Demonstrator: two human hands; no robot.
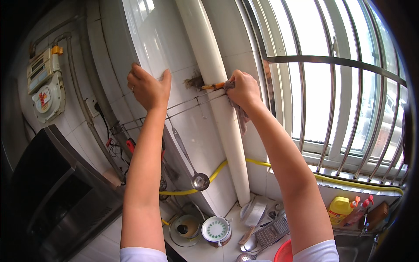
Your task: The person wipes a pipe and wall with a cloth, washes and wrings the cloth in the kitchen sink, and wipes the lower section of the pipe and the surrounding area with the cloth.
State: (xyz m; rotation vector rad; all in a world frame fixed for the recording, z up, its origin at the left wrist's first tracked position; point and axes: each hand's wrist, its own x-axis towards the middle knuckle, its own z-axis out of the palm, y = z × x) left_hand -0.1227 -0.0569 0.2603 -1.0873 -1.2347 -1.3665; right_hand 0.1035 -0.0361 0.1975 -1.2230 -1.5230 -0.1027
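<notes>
My right hand (244, 87) is closed on a greyish cloth (230, 85), part of which hangs down beside the white vertical pipe (214, 98). The cloth touches the end of an orange strap or rod (213, 86) that crosses the pipe; which of the two it is, I cannot tell. My left hand (150, 85) is raised at the edge of a glossy white panel (160, 42), thumb and fingers apart, wearing a ring. Its fingertips are at the panel's edge; whether they press on it is unclear. Below the hands a wire rack (183, 104) runs along the tiles, with a metal ladle (200, 181) hanging from it.
A barred window (327, 98) is at the right, a gas meter (47, 98) and a dark range hood (59, 183) at the left. On the counter below stand a white enamel pot (216, 229), a cleaver (254, 216), a grater (271, 231) and a red basin (284, 252).
</notes>
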